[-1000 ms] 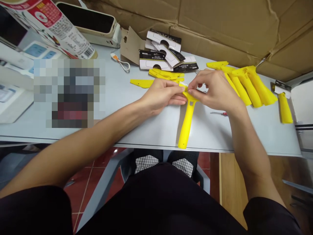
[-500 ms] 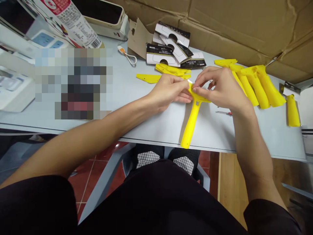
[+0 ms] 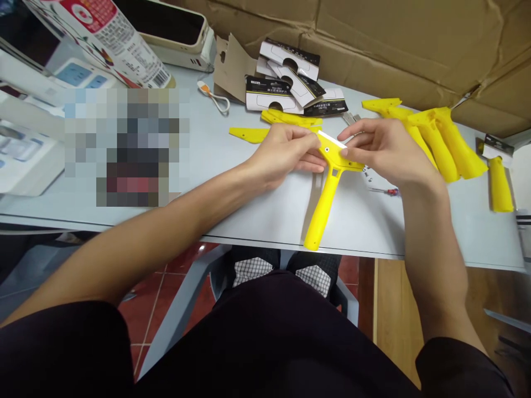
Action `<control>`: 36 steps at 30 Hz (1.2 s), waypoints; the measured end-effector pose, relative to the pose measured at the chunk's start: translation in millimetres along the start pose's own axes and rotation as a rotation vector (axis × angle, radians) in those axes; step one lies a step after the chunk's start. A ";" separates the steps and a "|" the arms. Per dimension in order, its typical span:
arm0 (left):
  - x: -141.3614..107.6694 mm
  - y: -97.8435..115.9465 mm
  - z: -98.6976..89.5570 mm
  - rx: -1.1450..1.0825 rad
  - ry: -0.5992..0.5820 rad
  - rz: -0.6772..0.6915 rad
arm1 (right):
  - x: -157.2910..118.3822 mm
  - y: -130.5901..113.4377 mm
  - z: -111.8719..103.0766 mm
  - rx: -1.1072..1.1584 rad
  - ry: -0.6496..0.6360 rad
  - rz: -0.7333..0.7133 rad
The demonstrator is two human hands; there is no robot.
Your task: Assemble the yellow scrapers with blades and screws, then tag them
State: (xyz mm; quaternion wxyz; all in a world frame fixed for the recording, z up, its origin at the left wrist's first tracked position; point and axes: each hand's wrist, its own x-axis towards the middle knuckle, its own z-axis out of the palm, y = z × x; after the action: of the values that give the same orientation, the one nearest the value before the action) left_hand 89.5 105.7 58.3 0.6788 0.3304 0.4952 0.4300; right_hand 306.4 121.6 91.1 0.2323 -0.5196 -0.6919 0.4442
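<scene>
White and red, a printed bottle (image 3: 139,58) stands at far left beside a phone (image 3: 174,22); a short cable (image 3: 213,97) lies to their right. The left hand (image 3: 274,155) has its fingers closed on the near-left end of the yellow tool (image 3: 323,204), thumb above and the others below, probably to steady the head. The tool lies at the middle of the counter (image 3: 257,215), its handle towards the person, which seems to leave the white strip (image 3: 332,139) within reach of both hands. Behind are flat yellow pieces (image 3: 249,134) and printed cards (image 3: 271,94). The right hand (image 3: 388,149) has thumb and forefinger slightly parted, thumb tip at the strip's right end; whether it grips anything cannot be told. Small metal parts (image 3: 368,177) and a screwdriver (image 3: 390,192) lie just beside it, presumably for easy access. Further right, yellow handles (image 3: 450,143) are grouped, with a lone handle (image 3: 501,185) apart. Surface and room: pale, smooth counter; red tiled floor (image 3: 143,309) below left, cardboard (image 3: 398,50) behind, wood-toned surface (image 3: 392,298) below right.
</scene>
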 end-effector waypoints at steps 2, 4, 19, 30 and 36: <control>2.0 -2.8 -0.9 0.022 -0.021 -0.003 | -0.1 5.6 1.6 0.026 0.009 0.009; 2.7 -6.6 -1.5 0.063 -0.032 0.011 | 0.6 10.1 4.1 0.041 0.038 0.020; -11.2 -39.1 -4.2 0.576 -0.108 0.476 | -0.2 23.6 -2.9 0.035 0.112 -0.008; 9.7 -25.9 -20.3 0.939 -0.017 0.859 | 0.3 17.5 14.4 0.232 0.088 0.026; 14.7 -34.5 -22.8 1.027 0.000 0.955 | 2.9 19.5 20.0 0.393 0.138 0.015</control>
State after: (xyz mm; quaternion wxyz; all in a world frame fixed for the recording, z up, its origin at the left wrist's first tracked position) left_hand 78.7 105.4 15.7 0.1737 0.7907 0.4363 0.3927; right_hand 299.7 118.2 64.1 0.3727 -0.4985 -0.5708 0.5355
